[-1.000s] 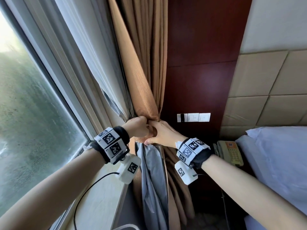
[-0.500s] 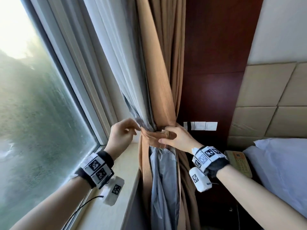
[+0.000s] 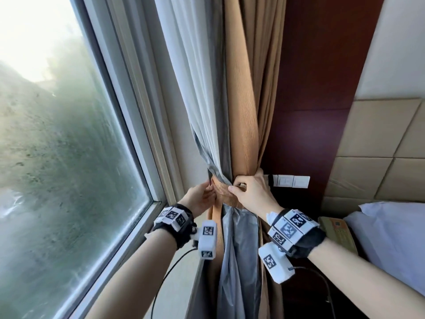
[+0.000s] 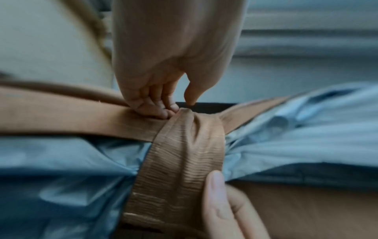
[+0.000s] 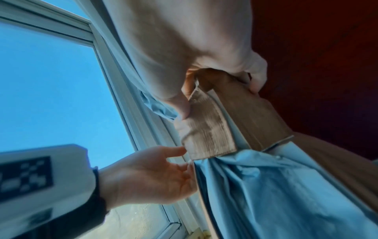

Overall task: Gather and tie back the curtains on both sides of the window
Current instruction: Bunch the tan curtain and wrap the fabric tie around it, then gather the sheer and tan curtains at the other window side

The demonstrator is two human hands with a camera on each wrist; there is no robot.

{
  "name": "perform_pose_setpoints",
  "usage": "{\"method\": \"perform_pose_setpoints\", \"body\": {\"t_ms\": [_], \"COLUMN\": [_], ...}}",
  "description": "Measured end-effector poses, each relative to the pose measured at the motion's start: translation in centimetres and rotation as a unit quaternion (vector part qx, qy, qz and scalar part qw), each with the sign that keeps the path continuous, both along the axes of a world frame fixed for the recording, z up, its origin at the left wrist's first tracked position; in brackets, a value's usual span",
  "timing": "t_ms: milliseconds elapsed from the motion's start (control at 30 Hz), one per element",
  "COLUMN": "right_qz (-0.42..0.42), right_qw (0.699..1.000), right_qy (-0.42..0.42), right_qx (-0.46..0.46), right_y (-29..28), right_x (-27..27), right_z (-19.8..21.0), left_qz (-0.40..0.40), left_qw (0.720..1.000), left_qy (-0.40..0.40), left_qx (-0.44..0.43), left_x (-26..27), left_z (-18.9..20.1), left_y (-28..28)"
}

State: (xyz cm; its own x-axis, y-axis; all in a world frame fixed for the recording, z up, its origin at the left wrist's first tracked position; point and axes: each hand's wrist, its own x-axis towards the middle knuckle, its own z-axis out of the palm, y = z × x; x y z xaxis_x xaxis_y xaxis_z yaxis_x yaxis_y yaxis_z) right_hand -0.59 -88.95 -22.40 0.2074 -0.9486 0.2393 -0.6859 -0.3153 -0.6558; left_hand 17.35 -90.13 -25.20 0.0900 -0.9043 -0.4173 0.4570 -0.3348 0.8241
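Note:
The tan curtain (image 3: 241, 111), its grey lining (image 3: 239, 249) and a white sheer (image 3: 190, 77) are gathered into one bundle beside the window. A tan tieback band (image 3: 222, 191) wraps the bundle at its narrowest point. My right hand (image 3: 250, 192) grips the band from the right, with its thumb (image 5: 181, 103) pressing the band (image 5: 206, 129) against the bundle and its fingers curled behind. My left hand (image 3: 202, 198) reaches in from the left with its palm open. Its fingertips (image 4: 161, 111) touch the band (image 4: 180, 161) where it turns behind the curtain.
The window glass (image 3: 69, 157) and its frame fill the left, with a pale sill (image 3: 174, 284) below. A dark wood panel (image 3: 322, 88) with a white switch plate (image 3: 289, 181) is behind the curtain. A telephone (image 3: 338, 231) and a bed pillow (image 3: 391, 238) lie to the right.
My left hand let go of the curtain's left edge and dropped to the band's left side. My right hand stays on the band. The view has closed in on the curtain.

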Motion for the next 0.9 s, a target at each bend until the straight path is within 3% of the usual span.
{"method": "perform_pose_setpoints", "body": {"t_ms": [67, 167, 333, 467, 567, 633, 733, 833, 900], "right_qz": [0.003, 0.01, 0.017, 0.06, 0.067, 0.049, 0.014, -0.016, -0.056], "right_qw": [1.0, 0.998, 0.998, 0.997, 0.995, 0.994, 0.993, 0.996, 0.997], "right_qy": [-0.027, -0.061, -0.064, -0.017, -0.044, -0.088, -0.117, -0.081, -0.045], "right_qx": [0.003, -0.002, 0.001, 0.052, 0.066, 0.039, 0.014, 0.018, 0.017], "right_y": [-0.1, -0.7, -0.6, -0.8, 0.0, 1.1, 3.3, 5.5, 7.1], "right_x": [-0.1, -0.4, -0.9, -2.7, -4.3, -5.2, -6.9, -9.6, -12.2], "right_z": [-0.1, 0.2, 0.0, 0.7, 1.5, 1.5, 0.9, 0.6, 0.5], "left_qz": [0.007, 0.009, 0.001, -0.078, -0.032, 0.028, 0.097, -0.011, -0.154], "left_qw": [0.999, 0.998, 0.993, 0.99, 0.995, 0.994, 0.956, 0.924, 0.881], "left_qy": [0.039, 0.023, -0.095, -0.068, -0.061, -0.098, -0.264, -0.283, -0.299], "left_qx": [0.023, 0.052, 0.076, 0.094, 0.07, 0.037, -0.083, -0.258, -0.334], "left_x": [0.2, -0.1, -0.3, 1.0, 1.8, 1.3, -1.2, -6.2, -10.8], "left_z": [-0.5, -1.7, -3.1, -2.2, -1.0, -0.2, 1.8, 5.7, 7.8], "left_y": [-0.6, -0.6, -0.5, -0.4, -0.2, 0.3, 2.1, 5.5, 7.2]}}
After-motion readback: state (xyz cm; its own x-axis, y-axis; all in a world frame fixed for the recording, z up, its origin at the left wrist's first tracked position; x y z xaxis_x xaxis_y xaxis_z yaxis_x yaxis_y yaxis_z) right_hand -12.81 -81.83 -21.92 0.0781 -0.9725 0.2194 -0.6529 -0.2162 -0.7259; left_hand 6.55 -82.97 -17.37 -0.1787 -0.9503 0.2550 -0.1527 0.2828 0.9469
